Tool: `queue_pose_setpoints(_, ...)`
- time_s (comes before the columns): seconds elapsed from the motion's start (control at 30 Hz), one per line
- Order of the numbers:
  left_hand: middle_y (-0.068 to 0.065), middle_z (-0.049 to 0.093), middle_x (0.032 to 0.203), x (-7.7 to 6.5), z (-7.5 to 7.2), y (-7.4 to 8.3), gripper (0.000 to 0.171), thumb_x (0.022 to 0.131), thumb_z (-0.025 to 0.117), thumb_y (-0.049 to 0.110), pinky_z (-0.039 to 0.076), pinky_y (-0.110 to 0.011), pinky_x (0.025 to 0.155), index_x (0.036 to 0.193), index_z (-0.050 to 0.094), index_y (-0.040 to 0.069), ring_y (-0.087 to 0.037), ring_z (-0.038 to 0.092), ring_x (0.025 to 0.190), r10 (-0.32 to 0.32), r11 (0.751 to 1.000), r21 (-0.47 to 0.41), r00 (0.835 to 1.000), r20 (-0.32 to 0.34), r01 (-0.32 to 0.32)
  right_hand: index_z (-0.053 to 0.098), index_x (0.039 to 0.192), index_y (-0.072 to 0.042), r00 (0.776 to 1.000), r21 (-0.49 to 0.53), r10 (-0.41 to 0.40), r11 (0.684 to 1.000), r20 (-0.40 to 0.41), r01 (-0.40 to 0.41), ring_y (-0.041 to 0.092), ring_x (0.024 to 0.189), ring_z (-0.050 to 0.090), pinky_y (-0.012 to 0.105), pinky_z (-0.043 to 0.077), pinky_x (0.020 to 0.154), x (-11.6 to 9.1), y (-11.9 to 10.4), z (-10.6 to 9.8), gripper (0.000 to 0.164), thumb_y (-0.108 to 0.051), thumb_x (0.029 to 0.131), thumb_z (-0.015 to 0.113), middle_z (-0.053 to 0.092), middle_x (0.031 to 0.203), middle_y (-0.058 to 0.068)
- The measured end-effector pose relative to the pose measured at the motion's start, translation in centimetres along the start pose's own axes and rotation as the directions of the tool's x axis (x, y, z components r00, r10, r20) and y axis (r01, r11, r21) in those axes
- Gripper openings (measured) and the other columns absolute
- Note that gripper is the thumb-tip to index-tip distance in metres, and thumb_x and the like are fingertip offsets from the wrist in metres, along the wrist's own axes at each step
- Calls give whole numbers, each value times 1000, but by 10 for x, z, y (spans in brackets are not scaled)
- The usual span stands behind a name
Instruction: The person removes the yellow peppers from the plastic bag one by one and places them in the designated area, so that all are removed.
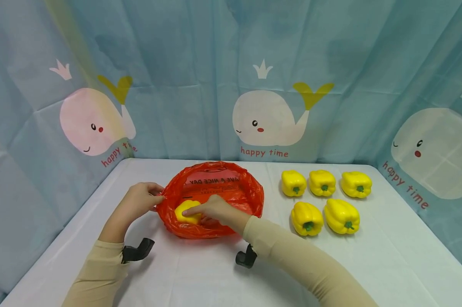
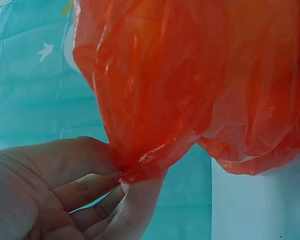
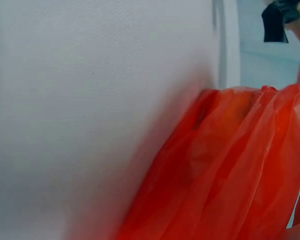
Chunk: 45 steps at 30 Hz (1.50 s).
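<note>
A red plastic bag [image 1: 256,194] stands with its mouth spread wide on the table. My left hand [image 1: 138,201] pinches the left edge of the bag between thumb and fingers; the left wrist view shows the gathered red film [image 2: 152,162] in that grip. Inside the mouth, toward its left side, is a yellow bell pepper [image 1: 191,219]. My right hand [image 1: 217,209] reaches in over the near rim and holds this pepper, thumb on top; its other fingers are mostly hidden. In the right wrist view the bag's red side [image 3: 230,180] covers most of the hand.
Several more yellow bell peppers stand in two rows on the right, among them one at the back right [image 1: 355,184] and one nearer the bag [image 1: 306,218]. A blue curtain [image 1: 184,123] with whales hangs behind the white table [image 1: 200,277].
</note>
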<state>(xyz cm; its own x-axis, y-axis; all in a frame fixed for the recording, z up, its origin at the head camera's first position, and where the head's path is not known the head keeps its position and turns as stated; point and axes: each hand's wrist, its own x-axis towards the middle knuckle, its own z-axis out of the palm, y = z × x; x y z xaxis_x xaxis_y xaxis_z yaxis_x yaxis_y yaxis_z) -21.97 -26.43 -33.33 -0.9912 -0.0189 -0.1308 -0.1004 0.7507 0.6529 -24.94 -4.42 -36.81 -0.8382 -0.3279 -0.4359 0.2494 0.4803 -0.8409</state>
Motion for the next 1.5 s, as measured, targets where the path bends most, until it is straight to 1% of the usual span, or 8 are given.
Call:
queue_pose_setpoints(0.17, -22, 69, 106, -1, 1, 1, 37, 95, 61, 16, 63, -39, 79, 124, 62, -7, -17, 67, 79, 2, 1000, 3, 1000, -1, -2, 51, 108, -6, 1000, -23, 12, 1000, -15, -12, 20, 80, 60, 26, 53, 69, -1, -3, 4, 61, -43, 73, 86, 57, 95, 7)
queue_pose_setpoints(0.33, -22, 69, 107, -1, 1, 0, 38, 95, 61, 15, 63, -39, 79, 125, 61, -7, -18, 67, 81, -1, 1000, -9, 1000, 3, 1, 50, 110, -6, 1000, -4, 29, 1000, -8, -29, 21, 83, 59, 26, 52, 69, -2, -4, 4, 63, -41, 72, 87, 56, 98, 8)
queue_pose_setpoints(0.53, -23, 69, 108, 0, 1, 1, 38, 95, 61, 15, 63, -39, 79, 125, 61, -8, -18, 67, 81, -6, 1000, -18, 1000, 5, 6, 51, 113, -5, 997, 18, 60, 998, -39, -59, 21, 82, 60, 26, 53, 69, -1, -3, 6, 64, -38, 71, 88, 57, 97, 8)
queue_pose_setpoints(0.97, -24, 68, 109, -1, 0, 1, 39, 95, 62, 16, 63, -40, 80, 126, 60, -7, -18, 67, 82, -17, 1000, -12, 1000, 3, 17, 56, 99, -6, 993, 68, 57, 996, -102, -50, 19, 79, 55, 24, 50, 65, -1, -5, 9, 46, -28, 73, 88, 54, 86, 5)
queue_pose_setpoints(1.03, -24, 68, 109, -1, 0, 1, 39, 95, 62, 16, 63, -40, 80, 126, 61, -7, -18, 67, 81, -18, 1000, -10, 1000, 3, 19, 58, 98, -6, 993, 68, 53, 997, -105, -46, 19, 80, 56, 24, 53, 68, 0, -4, 8, 44, -28, 74, 87, 56, 88, 5)
queue_pose_setpoints(1.2, -23, 68, 109, -1, -1, 0, 40, 95, 62, 17, 63, -39, 79, 126, 60, -7, -18, 67, 80, -18, 1000, -11, 1000, 1, 18, 64, 101, -5, 995, 98, 38, 995, -94, -29, 20, 87, 63, 31, 60, 82, 0, -1, -1, 40, -27, 76, 86, 63, 96, 5)
queue_pose_setpoints(1.33, -23, 68, 108, -1, 0, 0, 39, 95, 61, 16, 62, -41, 81, 126, 61, -7, -18, 67, 80, -18, 1000, -14, 1000, 1, 18, 69, 101, -3, 996, 145, 34, 989, -80, -22, 22, 91, 65, 36, 60, 89, 0, 0, -14, 37, -25, 77, 85, 65, 102, 6)
queue_pose_setpoints(1.5, -23, 68, 107, 0, 0, -1, 39, 95, 61, 16, 62, -41, 81, 125, 61, -8, -18, 67, 81, -16, 1000, -20, 1000, 1, 16, 73, 104, -2, 997, 175, 35, 984, -71, -22, 23, 95, 65, 38, 59, 93, 1, -2, -31, 36, -24, 78, 84, 67, 108, 8)
